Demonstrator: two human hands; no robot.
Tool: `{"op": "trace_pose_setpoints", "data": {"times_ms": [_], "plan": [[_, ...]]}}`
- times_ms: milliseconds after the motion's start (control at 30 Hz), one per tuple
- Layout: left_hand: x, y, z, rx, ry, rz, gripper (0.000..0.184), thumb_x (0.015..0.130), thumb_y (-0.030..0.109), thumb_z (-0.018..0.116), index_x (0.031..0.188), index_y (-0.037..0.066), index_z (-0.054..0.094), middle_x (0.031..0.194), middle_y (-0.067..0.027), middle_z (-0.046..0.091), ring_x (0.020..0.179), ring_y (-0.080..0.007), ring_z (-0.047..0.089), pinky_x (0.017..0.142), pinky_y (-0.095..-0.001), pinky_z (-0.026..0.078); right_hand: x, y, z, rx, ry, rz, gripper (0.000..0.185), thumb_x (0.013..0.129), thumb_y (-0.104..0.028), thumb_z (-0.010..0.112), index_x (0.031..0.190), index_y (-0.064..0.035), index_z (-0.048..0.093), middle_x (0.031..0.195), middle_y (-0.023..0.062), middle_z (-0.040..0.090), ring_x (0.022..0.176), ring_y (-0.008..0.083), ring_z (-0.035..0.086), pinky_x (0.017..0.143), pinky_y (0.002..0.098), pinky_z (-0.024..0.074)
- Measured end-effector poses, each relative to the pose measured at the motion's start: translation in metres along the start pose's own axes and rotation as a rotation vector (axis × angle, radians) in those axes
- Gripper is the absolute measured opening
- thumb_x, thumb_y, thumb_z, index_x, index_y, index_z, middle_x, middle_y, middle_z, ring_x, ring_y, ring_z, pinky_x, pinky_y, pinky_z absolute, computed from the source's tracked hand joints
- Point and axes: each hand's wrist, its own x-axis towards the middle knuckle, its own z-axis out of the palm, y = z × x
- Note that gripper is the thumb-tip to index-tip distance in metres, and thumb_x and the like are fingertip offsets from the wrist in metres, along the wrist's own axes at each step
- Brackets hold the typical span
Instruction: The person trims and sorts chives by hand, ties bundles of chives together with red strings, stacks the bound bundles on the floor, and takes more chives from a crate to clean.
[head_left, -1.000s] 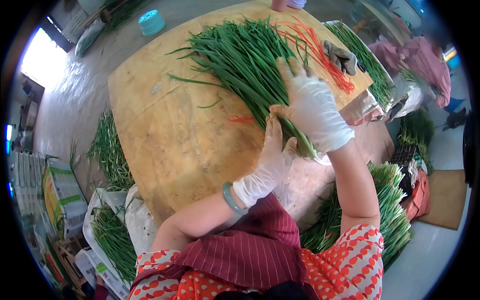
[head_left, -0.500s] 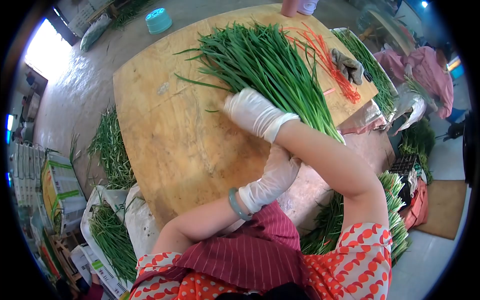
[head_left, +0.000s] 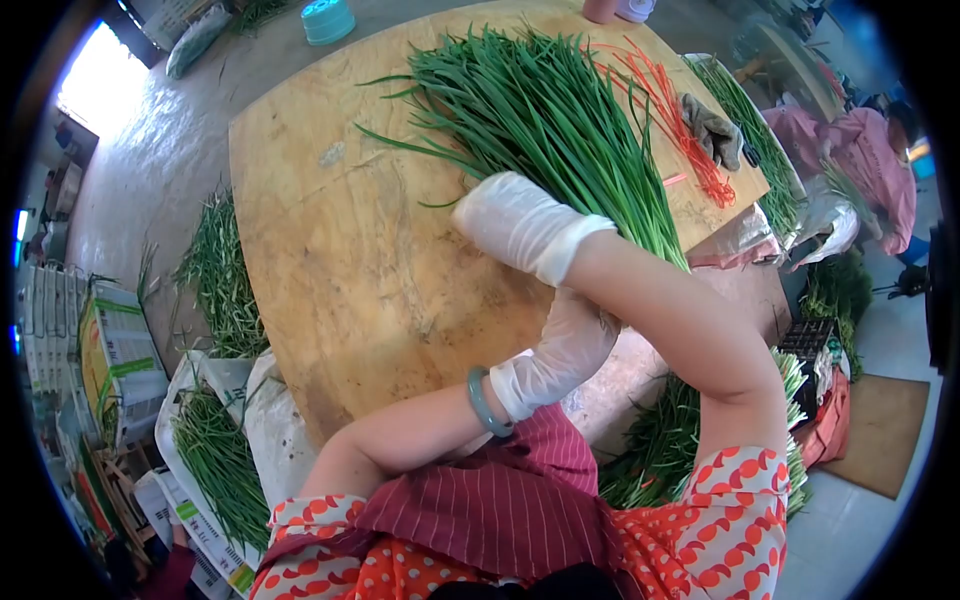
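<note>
A large bunch of garlic chives (head_left: 550, 120) lies across the wooden board, leaf tips towards the back left and pale stem ends at the right. My right hand (head_left: 515, 225), in a white glove, is against the near side of the bunch. Its fingers curl down out of sight, and a thin leaf sticks out by them. My left hand (head_left: 565, 350), gloved and with a green bangle (head_left: 487, 403) at the wrist, reaches under my right forearm. That forearm hides its fingers near the stem ends.
Red ties (head_left: 665, 120) and a grey glove (head_left: 710, 130) lie on the wooden board (head_left: 340, 270). More chives stand around it, including a left-hand crate (head_left: 220, 460) and a right-hand pile (head_left: 655, 440). A turquoise basin (head_left: 328, 22) sits on the floor. Another person (head_left: 850, 160) is at the right.
The view has shifted slightly, so the board and bunch appear higher and further right. My right hand's fingers look less blurred; both hands keep nearly the same place against the bunch.
</note>
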Motion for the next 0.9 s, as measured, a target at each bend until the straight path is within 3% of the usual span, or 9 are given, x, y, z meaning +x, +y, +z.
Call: {"op": "trace_pose_setpoints", "data": {"times_ms": [133,200,333,433,567,633,667,733,900], "plan": [[0.000,0.013,-0.007,0.330,0.003,-0.113,0.034,0.095,0.009,0.040,0.128,0.001,0.041,0.131,-0.0138,0.044,0.118,-0.0251,0.045,0.094,-0.0332,0.040,0.009,0.006,0.040,0.054,0.081,-0.025,0.006,0.070,-0.008,0.057,0.068,-0.0047,0.063,0.065,0.0144,0.063,0.066,0.0304,0.065,0.059,0.0384,0.0518],[0.000,0.013,-0.004,0.105,0.156,-0.046,0.035,0.088,0.019,0.050,0.116,-0.001,0.049,0.111,-0.0232,0.055,0.104,-0.0379,0.052,0.091,-0.0409,0.040,0.008,0.007,0.041,0.055,0.063,-0.026,0.006,0.069,-0.008,0.057,0.068,-0.0050,0.062,0.064,0.0136,0.063,0.065,0.0297,0.065,0.058,0.0373,0.0513],[-0.004,-0.021,0.002,-0.003,0.237,-0.104,0.034,0.087,0.019,0.051,0.114,-0.001,0.051,0.110,-0.0229,0.055,0.103,-0.0376,0.052,0.090,-0.0414,0.041,-0.005,0.001,0.023,-0.139,0.104,-0.056,0.006,0.069,-0.009,0.058,0.065,-0.0074,0.061,0.062,0.0095,0.062,0.061,0.0252,0.064,0.056,0.0331,0.0492],[-0.008,-0.038,-0.012,-0.276,0.136,-0.157,0.040,0.091,0.010,0.050,0.128,0.000,0.041,0.121,-0.0133,0.050,0.106,-0.0212,0.054,0.087,-0.0304,0.045,-0.028,0.003,0.004,-0.333,0.264,-0.041,0.005,0.068,-0.010,0.059,0.062,-0.0097,0.061,0.056,0.0054,0.058,0.056,0.0209,0.059,0.053,0.0312,0.0467],[-0.007,-0.001,-0.035,0.128,0.158,-0.037,0.030,0.089,0.006,0.054,0.118,0.000,0.051,0.108,-0.0100,0.057,0.091,-0.0144,0.057,0.082,-0.0279,0.046,-0.059,0.029,-0.006,-0.360,0.246,0.003,0.007,0.074,-0.014,0.058,0.079,-0.0135,0.063,0.072,0.0014,0.060,0.067,0.0175,0.056,0.066,0.0286,0.0439],[-0.007,0.001,-0.052,0.262,0.288,0.046,0.027,0.086,0.012,0.056,0.110,0.000,0.057,0.103,-0.0154,0.058,0.095,-0.0289,0.058,0.086,-0.0346,0.045,-0.071,0.040,-0.010,-0.202,0.149,0.092,0.012,0.077,-0.016,0.059,0.088,-0.0161,0.063,0.083,0.0001,0.062,0.075,0.0182,0.057,0.075,0.0299,0.0413],[-0.004,0.004,-0.058,0.262,0.280,0.046,0.027,0.086,0.012,0.056,0.110,0.000,0.057,0.103,-0.0154,0.058,0.095,-0.0289,0.058,0.086,-0.0346,0.045,-0.076,0.047,-0.008,-0.059,0.241,0.084,0.013,0.077,-0.015,0.061,0.090,-0.0161,0.063,0.084,0.0000,0.063,0.077,0.0188,0.057,0.076,0.0313,0.0406],[0.006,0.007,-0.068,-0.108,0.528,-0.088,0.019,0.084,0.001,0.059,0.103,0.001,0.060,0.095,-0.0020,0.060,0.083,-0.0088,0.056,0.077,-0.0232,0.045,-0.081,0.053,-0.007,0.194,0.324,0.091,0.016,0.077,-0.013,0.065,0.093,-0.0157,0.063,0.088,-0.0007,0.064,0.083,0.0193,0.058,0.081,0.0344,0.0385],[0.035,-0.001,-0.072,-0.007,0.534,-0.066,0.021,0.078,0.000,0.068,0.097,0.000,0.060,0.095,-0.0049,0.058,0.082,-0.0121,0.058,0.076,-0.0250,0.047,-0.078,0.052,-0.002,0.065,0.532,0.030,0.007,0.079,-0.020,0.057,0.076,-0.0133,0.058,0.069,0.0008,0.059,0.068,0.0178,0.059,0.067,0.0314,0.0416]]}}
